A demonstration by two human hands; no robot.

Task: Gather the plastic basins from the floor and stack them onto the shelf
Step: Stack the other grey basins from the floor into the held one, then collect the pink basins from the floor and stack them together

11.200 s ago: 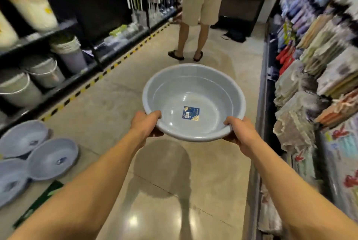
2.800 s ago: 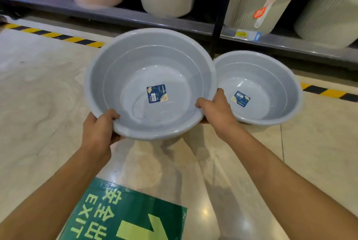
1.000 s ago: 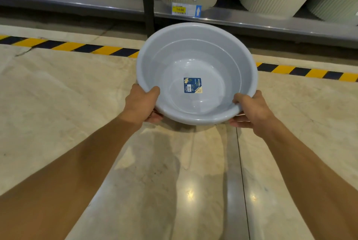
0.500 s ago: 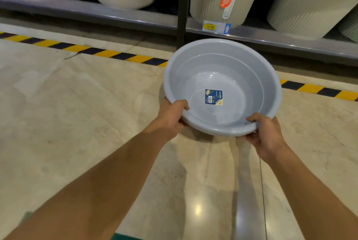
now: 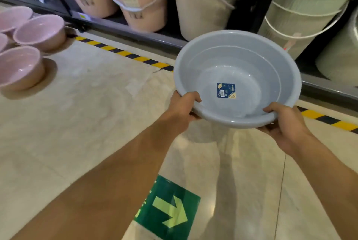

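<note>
Shop aisle with a glossy beige tile floor point(image 5: 81, 115), yellow-black hazard tape point(image 5: 124, 53) running along a low shelf point(image 5: 135, 30) of pink and cream buckets. Green arrow sticker point(image 5: 168, 210) underfoot. Both hands curl over the near rim of a grey basin point(image 5: 251, 61), left hand point(image 5: 182, 110) and right hand point(image 5: 284, 123), held above the floor. Compared with half a second ago, pink basins point(image 5: 38, 30) now show at far left.

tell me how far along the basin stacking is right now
Done: nothing in view shows a basin placed on the shelf yet. In hand: the left hand and right hand grip the grey basin by its rim, above the floor. Left: the pink basins on the floor.
</note>
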